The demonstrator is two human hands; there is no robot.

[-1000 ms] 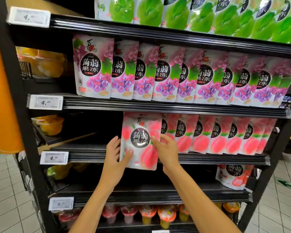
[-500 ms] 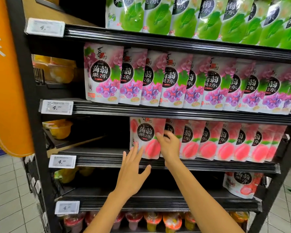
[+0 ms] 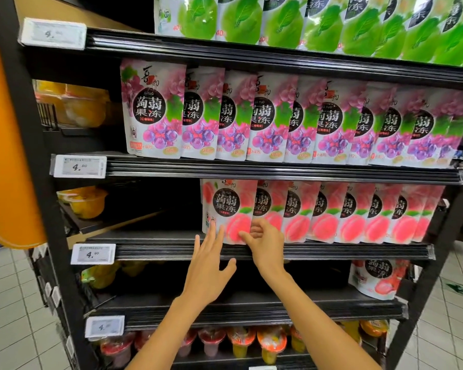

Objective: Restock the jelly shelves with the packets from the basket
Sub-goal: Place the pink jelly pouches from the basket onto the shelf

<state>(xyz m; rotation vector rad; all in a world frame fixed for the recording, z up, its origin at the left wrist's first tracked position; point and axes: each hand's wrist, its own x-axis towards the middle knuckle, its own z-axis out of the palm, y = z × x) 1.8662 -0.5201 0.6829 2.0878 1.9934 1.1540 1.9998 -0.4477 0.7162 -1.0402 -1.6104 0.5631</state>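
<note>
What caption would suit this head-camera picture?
Right hand pinches the leftmost peach jelly packet on the shelf; left hand touches its lower corner.

One wide-angle camera on the person's head faces a black shelf rack (image 3: 278, 170), tilted slightly downward. It is near enough that the left hand (image 3: 207, 265) and right hand (image 3: 266, 244) reach the rack from the bottom edge. The front peach packet (image 3: 226, 209) sits mid-frame, with tiled floor (image 3: 11, 303) in both lower corners.
</note>
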